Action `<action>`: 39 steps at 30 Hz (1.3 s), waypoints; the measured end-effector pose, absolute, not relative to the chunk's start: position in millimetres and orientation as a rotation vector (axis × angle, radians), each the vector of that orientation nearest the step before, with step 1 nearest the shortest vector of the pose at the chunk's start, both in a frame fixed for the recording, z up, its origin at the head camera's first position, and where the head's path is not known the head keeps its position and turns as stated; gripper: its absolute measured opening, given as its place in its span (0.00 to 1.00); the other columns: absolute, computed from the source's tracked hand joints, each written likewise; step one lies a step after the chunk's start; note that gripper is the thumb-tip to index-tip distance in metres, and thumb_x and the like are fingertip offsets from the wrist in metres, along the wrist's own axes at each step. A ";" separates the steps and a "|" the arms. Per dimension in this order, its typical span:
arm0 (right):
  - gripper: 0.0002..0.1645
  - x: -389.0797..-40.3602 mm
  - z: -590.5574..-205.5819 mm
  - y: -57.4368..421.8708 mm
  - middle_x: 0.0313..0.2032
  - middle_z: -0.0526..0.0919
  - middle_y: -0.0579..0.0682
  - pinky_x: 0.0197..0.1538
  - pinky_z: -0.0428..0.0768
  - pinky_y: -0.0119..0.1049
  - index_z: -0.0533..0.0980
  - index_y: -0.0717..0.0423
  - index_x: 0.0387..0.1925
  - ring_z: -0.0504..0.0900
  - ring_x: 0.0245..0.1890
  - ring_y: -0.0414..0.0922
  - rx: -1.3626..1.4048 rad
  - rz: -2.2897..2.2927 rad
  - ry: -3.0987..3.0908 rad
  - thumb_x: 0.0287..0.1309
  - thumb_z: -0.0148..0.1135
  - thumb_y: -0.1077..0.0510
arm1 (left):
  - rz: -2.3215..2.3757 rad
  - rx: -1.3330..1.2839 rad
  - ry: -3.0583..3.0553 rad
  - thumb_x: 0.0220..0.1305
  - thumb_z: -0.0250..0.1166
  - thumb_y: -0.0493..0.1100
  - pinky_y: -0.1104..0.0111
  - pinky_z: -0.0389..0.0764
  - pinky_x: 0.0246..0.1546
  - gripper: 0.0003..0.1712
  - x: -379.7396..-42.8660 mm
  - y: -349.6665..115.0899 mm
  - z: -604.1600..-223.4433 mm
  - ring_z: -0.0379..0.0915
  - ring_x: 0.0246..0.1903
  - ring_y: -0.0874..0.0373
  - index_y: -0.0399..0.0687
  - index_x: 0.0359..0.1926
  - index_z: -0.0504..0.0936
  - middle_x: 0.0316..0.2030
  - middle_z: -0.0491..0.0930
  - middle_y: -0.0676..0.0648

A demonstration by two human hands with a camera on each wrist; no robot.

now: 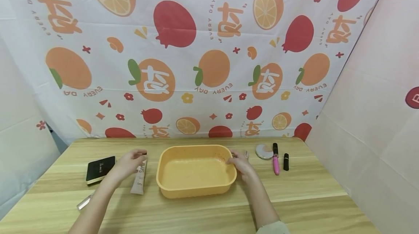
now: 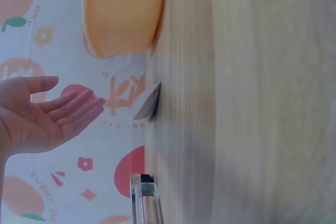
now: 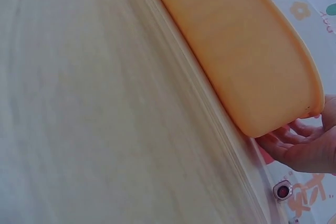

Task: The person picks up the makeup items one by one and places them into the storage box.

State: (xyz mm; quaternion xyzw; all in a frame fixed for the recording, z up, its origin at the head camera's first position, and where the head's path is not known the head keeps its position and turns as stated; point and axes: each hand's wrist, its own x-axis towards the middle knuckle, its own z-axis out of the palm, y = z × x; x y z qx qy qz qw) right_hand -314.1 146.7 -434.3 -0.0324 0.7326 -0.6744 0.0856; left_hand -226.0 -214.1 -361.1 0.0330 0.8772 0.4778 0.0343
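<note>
A yellow plastic basin [image 1: 196, 174] with rounded corners stands on the wooden table. My right hand [image 1: 241, 165] grips its right end, thumb over the rim and fingers [image 3: 286, 137] against the outer wall. To the left of the basin, my left hand [image 1: 131, 163] hovers over a pale squeeze tube [image 1: 139, 179], overlapping its upper end in the head view. In the left wrist view the left hand [image 2: 50, 116] has its fingers extended and holds nothing, apart from the tube [image 2: 148, 103].
A black flat case [image 1: 100, 169] and a clear-and-silver cosmetic tube [image 1: 84, 202] lie at the left. Right of the basin are a round compact [image 1: 264, 151], a pink-and-black tube [image 1: 276, 159] and a small black tube [image 1: 286, 162]. A patterned curtain [image 1: 209, 63] hangs behind the table.
</note>
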 end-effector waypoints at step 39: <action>0.33 -316.1 -435.1 144.8 0.52 0.73 0.64 0.43 0.79 0.40 0.68 0.66 0.57 0.77 0.44 0.53 -0.086 -2.026 2.193 0.41 0.53 0.73 | 0.826 -0.120 3.034 0.62 0.56 0.42 0.37 0.68 0.39 0.27 -235.8 -220.0 -372.8 0.60 0.49 0.26 0.28 0.57 0.64 0.52 0.65 0.22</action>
